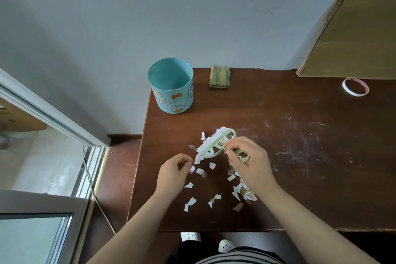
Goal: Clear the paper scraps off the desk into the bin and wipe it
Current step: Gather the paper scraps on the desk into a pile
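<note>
Right grip point(246, 163) clasps the brush point(216, 143); left grip point(173, 173) unclear. Hard strokes could flick scraps point(190, 201) off the counter point(300, 178) at nine o'clock.

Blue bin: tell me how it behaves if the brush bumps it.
The bin looks thin-walled with nothing visible inside, so probably light and easily shoved. It stands at the desk's far left corner; a bump might send it off the edge. Its round wall would likely roll if toppled.

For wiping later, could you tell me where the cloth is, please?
Head view: the folded striped cloth lies on the desk by the wall, right of the blue bin.
</note>
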A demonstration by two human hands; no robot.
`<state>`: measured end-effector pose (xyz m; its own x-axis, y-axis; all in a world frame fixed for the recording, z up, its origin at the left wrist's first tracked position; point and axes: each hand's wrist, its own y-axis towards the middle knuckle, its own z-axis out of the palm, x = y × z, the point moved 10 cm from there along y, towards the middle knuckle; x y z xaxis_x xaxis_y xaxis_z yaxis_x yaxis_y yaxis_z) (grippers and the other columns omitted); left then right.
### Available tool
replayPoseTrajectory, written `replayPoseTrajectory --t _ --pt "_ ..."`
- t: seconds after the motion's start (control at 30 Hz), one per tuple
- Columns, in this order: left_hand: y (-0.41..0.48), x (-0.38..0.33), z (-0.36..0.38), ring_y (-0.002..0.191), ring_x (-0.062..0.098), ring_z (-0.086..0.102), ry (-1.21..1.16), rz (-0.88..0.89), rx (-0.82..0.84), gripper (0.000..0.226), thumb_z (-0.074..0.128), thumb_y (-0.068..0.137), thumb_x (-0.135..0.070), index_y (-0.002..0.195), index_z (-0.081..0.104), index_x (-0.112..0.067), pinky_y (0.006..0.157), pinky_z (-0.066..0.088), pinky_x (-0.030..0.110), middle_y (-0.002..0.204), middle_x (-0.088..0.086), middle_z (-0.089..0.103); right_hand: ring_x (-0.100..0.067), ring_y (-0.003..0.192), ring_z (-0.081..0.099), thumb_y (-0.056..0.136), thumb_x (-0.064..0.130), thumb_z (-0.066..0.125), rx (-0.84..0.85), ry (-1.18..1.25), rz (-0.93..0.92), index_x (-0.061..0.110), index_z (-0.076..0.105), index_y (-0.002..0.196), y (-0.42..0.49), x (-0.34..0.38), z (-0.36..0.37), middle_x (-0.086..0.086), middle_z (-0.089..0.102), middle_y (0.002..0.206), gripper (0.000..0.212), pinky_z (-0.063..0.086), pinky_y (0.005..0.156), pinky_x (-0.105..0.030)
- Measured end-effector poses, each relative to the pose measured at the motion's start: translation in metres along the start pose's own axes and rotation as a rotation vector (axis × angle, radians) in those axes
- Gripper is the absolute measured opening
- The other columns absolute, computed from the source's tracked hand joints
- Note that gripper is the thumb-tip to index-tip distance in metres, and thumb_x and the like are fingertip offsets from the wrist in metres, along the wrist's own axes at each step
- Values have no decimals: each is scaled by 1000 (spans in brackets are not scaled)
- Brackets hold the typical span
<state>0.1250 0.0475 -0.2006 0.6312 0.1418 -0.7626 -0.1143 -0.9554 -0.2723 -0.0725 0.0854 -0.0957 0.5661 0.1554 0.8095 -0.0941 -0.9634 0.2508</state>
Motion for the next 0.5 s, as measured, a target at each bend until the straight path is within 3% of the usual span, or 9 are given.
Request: replayPoseTrajectory --t 0.27,0.43,0.5 --pt "-15 24 -22 83 -4 52 32 -62 -74 15 54 91 -19 98 62 -30 68 34 8 97 -14 59 -14 94 56 91 13 56 366 -61 33 7 64 95 40 12 89 -2 62 102 11 43 81 -25" --pt "-16 39 -32 87 2 55 19 -97 -88 14 56 90 -18 98 62 -29 75 37 18 98 -11 60 -21 71 53 93 17 49 478 -203 143 10 58 85 41 -9 97 2 58 91 14 45 67 -37" --pt "-15 43 -31 86 2 55 22 -108 -84 14 56 90 -18 98 62 -28 74 37 18 98 -11 60 -24 68 55 92 15 49 477 -269 152 12 55 79 38 -19 82 4 56 84 15 45 63 -35"
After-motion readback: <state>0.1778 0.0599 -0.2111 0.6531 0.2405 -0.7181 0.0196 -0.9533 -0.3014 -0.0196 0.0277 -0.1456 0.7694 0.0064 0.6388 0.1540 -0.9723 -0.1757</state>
